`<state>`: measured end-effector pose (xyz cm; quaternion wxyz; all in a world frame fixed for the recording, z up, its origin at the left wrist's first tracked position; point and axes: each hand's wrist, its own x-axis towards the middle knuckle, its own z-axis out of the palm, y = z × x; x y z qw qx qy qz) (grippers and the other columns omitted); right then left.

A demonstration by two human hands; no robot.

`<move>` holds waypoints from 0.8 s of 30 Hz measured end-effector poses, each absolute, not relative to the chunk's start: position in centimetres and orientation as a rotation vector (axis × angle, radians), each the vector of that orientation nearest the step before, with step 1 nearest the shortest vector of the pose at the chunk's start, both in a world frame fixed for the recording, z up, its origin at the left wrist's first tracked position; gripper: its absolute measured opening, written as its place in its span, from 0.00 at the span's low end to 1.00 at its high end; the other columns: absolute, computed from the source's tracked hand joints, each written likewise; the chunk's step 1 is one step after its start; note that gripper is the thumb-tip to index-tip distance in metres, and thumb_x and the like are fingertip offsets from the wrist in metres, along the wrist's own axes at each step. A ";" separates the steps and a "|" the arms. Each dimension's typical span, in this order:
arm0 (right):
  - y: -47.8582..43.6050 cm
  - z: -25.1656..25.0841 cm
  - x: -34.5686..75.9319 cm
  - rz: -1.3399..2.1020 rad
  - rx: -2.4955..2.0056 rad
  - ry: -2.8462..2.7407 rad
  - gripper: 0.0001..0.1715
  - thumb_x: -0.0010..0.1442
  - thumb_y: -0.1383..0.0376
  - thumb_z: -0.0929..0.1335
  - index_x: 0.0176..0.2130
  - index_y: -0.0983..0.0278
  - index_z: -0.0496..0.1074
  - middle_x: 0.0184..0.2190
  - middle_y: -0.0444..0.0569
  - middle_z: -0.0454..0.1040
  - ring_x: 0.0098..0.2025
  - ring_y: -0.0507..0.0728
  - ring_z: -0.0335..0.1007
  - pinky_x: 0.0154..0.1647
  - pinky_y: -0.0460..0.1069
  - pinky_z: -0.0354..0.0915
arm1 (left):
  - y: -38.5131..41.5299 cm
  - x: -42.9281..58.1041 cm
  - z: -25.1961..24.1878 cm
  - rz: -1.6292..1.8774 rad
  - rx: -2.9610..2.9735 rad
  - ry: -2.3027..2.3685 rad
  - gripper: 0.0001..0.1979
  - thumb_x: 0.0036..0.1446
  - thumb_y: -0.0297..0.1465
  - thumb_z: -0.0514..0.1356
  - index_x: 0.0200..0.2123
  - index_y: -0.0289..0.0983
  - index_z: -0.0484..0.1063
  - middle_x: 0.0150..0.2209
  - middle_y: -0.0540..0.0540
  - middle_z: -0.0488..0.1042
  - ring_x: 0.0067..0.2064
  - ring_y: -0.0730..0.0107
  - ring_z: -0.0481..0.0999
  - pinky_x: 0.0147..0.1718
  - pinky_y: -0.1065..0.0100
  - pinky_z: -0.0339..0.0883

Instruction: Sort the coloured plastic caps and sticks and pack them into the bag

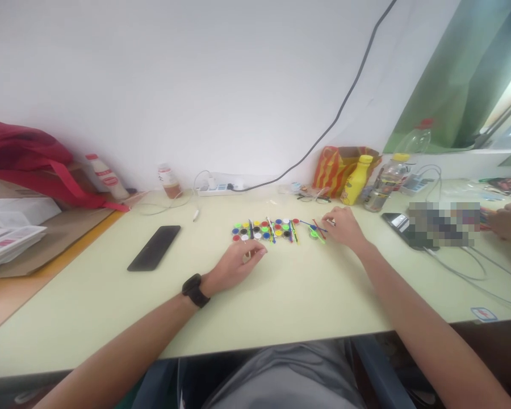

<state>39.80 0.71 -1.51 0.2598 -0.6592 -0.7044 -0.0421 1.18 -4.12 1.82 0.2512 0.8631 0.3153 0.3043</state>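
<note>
Rows of small coloured discs [266, 227] lie on the pale table, with thin coloured sticks [293, 232] set between groups of them. My left hand [232, 266], a dark watch on its wrist, rests just in front of the discs with its fingers curled. A whitish bit shows between thumb and fingers, too small to name. At the right end of the rows my right hand [344, 228] is closed in a pinch around a small dark piece that I cannot make out. Beside its fingertips lie a few loose sticks [319, 227] and a couple of discs [313, 234].
A black phone [154, 248] lies to the left. Toward the wall stand a yellow bottle [356, 180], a clear bottle [386, 183], a striped bag [330, 170] and a power strip [220, 190]. Another person's hand [509, 220] is at far right, near cables [455, 275].
</note>
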 end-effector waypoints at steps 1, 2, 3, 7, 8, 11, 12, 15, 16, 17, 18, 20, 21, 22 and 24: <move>1.0 -1.6 40.1 -0.089 -1.775 -1.936 0.15 0.65 0.58 0.67 0.37 0.60 0.83 0.37 0.55 0.76 0.45 0.66 0.66 0.48 0.59 0.62 | -4.1 1.2 1.8 0.827 2.352 0.850 0.13 0.72 0.38 0.54 0.41 0.39 0.76 0.35 0.47 0.77 0.34 0.70 0.72 0.34 0.67 0.64; 1.3 -1.8 40.2 -0.070 -1.764 -1.954 0.16 0.64 0.56 0.67 0.36 0.59 0.84 0.37 0.55 0.76 0.45 0.66 0.66 0.48 0.59 0.62 | -4.1 1.2 1.7 0.829 2.355 0.845 0.13 0.72 0.38 0.54 0.41 0.39 0.76 0.35 0.47 0.78 0.34 0.69 0.72 0.34 0.67 0.64; 1.5 -2.0 40.2 -0.056 -1.756 -1.964 0.17 0.64 0.55 0.68 0.36 0.59 0.84 0.37 0.55 0.76 0.45 0.66 0.66 0.48 0.59 0.62 | -4.1 1.2 1.7 0.833 2.358 0.842 0.14 0.72 0.38 0.54 0.41 0.39 0.76 0.35 0.47 0.78 0.34 0.69 0.72 0.34 0.67 0.65; 2.0 -2.7 39.9 -0.041 -1.748 -1.981 0.19 0.64 0.52 0.68 0.34 0.59 0.85 0.37 0.55 0.75 0.45 0.66 0.65 0.48 0.59 0.63 | -4.0 1.1 1.7 0.835 2.367 0.851 0.14 0.72 0.38 0.54 0.41 0.39 0.76 0.35 0.47 0.78 0.34 0.69 0.73 0.34 0.67 0.65; 2.0 -2.7 39.9 -0.037 -1.749 -1.984 0.18 0.64 0.52 0.69 0.34 0.59 0.85 0.37 0.55 0.75 0.45 0.66 0.65 0.49 0.58 0.63 | -4.0 1.1 1.7 0.831 2.368 0.852 0.14 0.72 0.38 0.54 0.41 0.39 0.76 0.35 0.47 0.78 0.34 0.69 0.73 0.34 0.67 0.65; 2.2 -2.8 40.0 -0.028 -1.763 -1.979 0.15 0.63 0.55 0.70 0.34 0.58 0.85 0.37 0.54 0.76 0.46 0.66 0.65 0.48 0.58 0.63 | -4.0 1.1 1.7 0.818 2.364 0.851 0.14 0.72 0.38 0.54 0.41 0.39 0.76 0.35 0.47 0.78 0.34 0.69 0.73 0.34 0.68 0.65; 2.2 -2.7 40.0 -0.027 -1.770 -1.978 0.15 0.63 0.55 0.70 0.33 0.58 0.85 0.38 0.54 0.76 0.46 0.66 0.65 0.48 0.58 0.63 | -4.1 1.1 1.8 0.815 2.363 0.852 0.14 0.72 0.38 0.54 0.41 0.39 0.76 0.35 0.47 0.78 0.34 0.69 0.73 0.34 0.68 0.65; 2.3 -2.6 40.0 -0.016 -1.783 -1.996 0.14 0.63 0.56 0.70 0.33 0.58 0.85 0.38 0.54 0.75 0.46 0.65 0.64 0.49 0.57 0.62 | -4.2 1.1 1.9 0.817 2.357 0.860 0.14 0.72 0.39 0.54 0.40 0.38 0.76 0.35 0.47 0.78 0.33 0.70 0.72 0.33 0.67 0.65; 2.3 -2.6 40.0 -0.011 -1.785 -2.007 0.14 0.63 0.57 0.70 0.33 0.58 0.84 0.39 0.54 0.75 0.46 0.65 0.64 0.49 0.57 0.62 | -4.2 1.1 2.0 0.818 2.354 0.862 0.14 0.72 0.39 0.54 0.40 0.38 0.77 0.34 0.47 0.78 0.33 0.70 0.72 0.33 0.67 0.64; 2.3 -2.6 39.9 -0.007 -1.786 -2.018 0.14 0.64 0.57 0.69 0.33 0.59 0.84 0.39 0.54 0.75 0.46 0.65 0.64 0.50 0.58 0.61 | -4.3 1.1 2.0 0.816 2.350 0.864 0.15 0.72 0.39 0.54 0.40 0.38 0.77 0.34 0.47 0.78 0.33 0.69 0.72 0.33 0.67 0.65; 2.3 -2.6 39.8 -0.004 -1.785 -2.026 0.15 0.64 0.58 0.69 0.33 0.60 0.84 0.39 0.55 0.75 0.46 0.65 0.64 0.50 0.58 0.61 | -4.3 1.1 2.1 0.812 2.346 0.866 0.15 0.72 0.39 0.54 0.40 0.38 0.77 0.35 0.47 0.78 0.33 0.69 0.72 0.32 0.67 0.65; 2.3 -2.7 39.7 0.000 -1.777 -2.038 0.15 0.64 0.59 0.68 0.34 0.61 0.83 0.39 0.55 0.75 0.46 0.65 0.64 0.50 0.58 0.60 | -4.4 1.1 2.1 0.804 2.345 0.865 0.15 0.72 0.39 0.54 0.40 0.38 0.77 0.35 0.46 0.78 0.34 0.69 0.72 0.33 0.67 0.65; 2.3 -2.7 39.7 0.000 -1.771 -2.041 0.15 0.64 0.59 0.68 0.34 0.61 0.83 0.39 0.55 0.75 0.46 0.64 0.64 0.51 0.58 0.60 | -4.4 1.1 2.2 0.802 2.349 0.863 0.15 0.72 0.39 0.54 0.41 0.38 0.77 0.36 0.46 0.78 0.34 0.69 0.73 0.33 0.68 0.65; 2.3 -2.7 39.6 0.002 -1.766 -2.045 0.14 0.64 0.59 0.68 0.35 0.61 0.83 0.39 0.55 0.75 0.46 0.64 0.65 0.51 0.58 0.60 | -4.4 1.1 2.2 0.801 2.352 0.861 0.15 0.72 0.39 0.54 0.41 0.38 0.77 0.36 0.46 0.78 0.34 0.69 0.73 0.33 0.68 0.65; 2.2 -2.6 39.6 0.017 -1.761 -2.047 0.14 0.64 0.59 0.68 0.35 0.61 0.83 0.39 0.55 0.75 0.46 0.64 0.65 0.50 0.58 0.60 | -4.4 1.0 2.2 0.802 2.355 0.858 0.14 0.72 0.39 0.54 0.41 0.39 0.77 0.36 0.46 0.78 0.34 0.69 0.73 0.33 0.68 0.65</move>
